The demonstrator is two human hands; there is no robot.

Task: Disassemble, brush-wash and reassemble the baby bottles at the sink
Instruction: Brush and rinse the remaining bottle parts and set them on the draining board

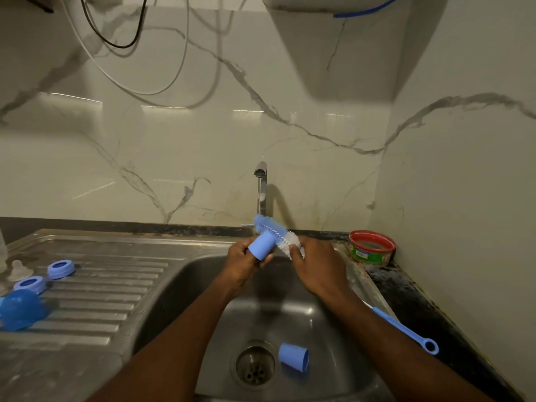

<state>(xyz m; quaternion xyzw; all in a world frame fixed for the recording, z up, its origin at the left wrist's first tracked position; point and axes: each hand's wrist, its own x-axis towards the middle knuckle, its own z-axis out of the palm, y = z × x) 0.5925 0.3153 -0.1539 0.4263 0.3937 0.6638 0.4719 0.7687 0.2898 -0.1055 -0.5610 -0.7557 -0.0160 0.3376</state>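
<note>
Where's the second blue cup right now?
In the head view, the second blue cup lies on its side in the sink, just right of the drain.

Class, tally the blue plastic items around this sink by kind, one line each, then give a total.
Bottle caps: 2, one in the left hand, one in the basin
Collar rings: 2
Dome cover: 1
Bottle brush: 1
Total: 6

A cup lies in the sink right of the drain (rings, probably collars, left on the drainboard).
</note>
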